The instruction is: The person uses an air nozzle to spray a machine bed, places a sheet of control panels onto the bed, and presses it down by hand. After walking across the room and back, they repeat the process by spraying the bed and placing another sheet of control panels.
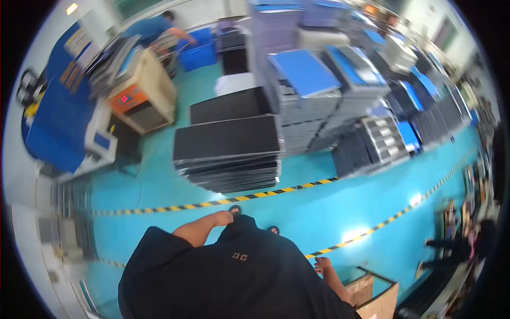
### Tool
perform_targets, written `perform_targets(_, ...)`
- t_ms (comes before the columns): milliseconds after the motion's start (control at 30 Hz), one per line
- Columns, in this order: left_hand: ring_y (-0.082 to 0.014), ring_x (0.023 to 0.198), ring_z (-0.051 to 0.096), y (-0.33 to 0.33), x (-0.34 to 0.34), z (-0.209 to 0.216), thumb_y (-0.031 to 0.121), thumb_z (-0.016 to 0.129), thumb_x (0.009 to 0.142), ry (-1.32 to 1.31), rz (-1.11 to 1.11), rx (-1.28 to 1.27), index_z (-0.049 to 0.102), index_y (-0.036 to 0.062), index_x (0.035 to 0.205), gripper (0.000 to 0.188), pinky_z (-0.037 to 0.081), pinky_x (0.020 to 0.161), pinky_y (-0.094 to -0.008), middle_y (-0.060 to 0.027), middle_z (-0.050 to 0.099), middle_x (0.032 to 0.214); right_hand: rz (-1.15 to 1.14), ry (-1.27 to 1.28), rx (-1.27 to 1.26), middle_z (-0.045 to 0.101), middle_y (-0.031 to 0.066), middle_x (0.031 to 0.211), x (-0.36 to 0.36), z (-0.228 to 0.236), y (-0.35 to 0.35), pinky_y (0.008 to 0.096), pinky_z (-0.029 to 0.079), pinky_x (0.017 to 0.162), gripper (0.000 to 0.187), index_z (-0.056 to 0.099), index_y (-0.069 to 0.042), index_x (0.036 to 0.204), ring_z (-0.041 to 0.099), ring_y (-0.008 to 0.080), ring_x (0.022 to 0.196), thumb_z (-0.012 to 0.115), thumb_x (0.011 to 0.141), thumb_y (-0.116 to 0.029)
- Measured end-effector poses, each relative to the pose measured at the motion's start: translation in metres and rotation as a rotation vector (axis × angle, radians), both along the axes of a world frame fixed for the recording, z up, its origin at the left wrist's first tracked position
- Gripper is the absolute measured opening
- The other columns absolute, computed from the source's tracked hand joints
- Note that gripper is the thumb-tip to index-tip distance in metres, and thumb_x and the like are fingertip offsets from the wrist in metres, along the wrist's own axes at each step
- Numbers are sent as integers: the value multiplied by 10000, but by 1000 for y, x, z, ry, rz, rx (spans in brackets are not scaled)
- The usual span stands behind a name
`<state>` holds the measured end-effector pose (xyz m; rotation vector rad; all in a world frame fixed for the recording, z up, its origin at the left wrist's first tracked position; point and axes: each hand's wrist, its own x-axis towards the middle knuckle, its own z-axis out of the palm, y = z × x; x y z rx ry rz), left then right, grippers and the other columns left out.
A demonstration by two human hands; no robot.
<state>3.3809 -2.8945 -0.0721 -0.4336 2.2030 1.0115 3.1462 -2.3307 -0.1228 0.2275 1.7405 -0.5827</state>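
My left hand (223, 217) hangs in front of my dark shirt, near one of my feet in the picture. It is small and blurred, its fingers mostly hidden, and I see nothing sticking out of it. At my right side my right hand (322, 265) hangs with loosely bent fingers, a little apart, holding nothing visible. Close to the right forearm stands a wooden crate (387, 302) with a dark rim. Ahead of me sits a low stack of black sheets (226, 139), out of reach of both hands.
Yellow-black floor tape (255, 195) crosses the turquoise floor. Tall stacks with blue tops (305, 72) stand beyond. A beige machine (151, 87) is at left. At the back, a person in blue (151, 29) bends by a blue bin (197, 53). Another person (467, 242) is at far right.
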Motion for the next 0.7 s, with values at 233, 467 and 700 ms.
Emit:
perform_targets(233,-193,677,569,50,-106,29,351,506,911,-288,-9,214,622,75,907,299,475,560,-381,-49,589,788,357,413,37,678,217,917,14,33,-7,473,522,771,435,687,-9,933,665,374,823,542,876,-415)
perform_targets(467,-189,663,578,84,-300,6,280,511,914,-447,-372,291,582,104,952,193,474,534,-361,-46,590,781,-577,386,54,675,195,857,2,125,68,395,565,602,400,665,-2,1004,672,301,610,523,894,-359)
perform_targets(700,-171,578,558,168,-577,37,204,527,903,-404,-138,192,551,122,999,129,456,471,-313,-45,586,746,-979,91,316,640,195,818,63,109,103,395,568,536,432,665,25,984,646,292,585,562,871,-379)
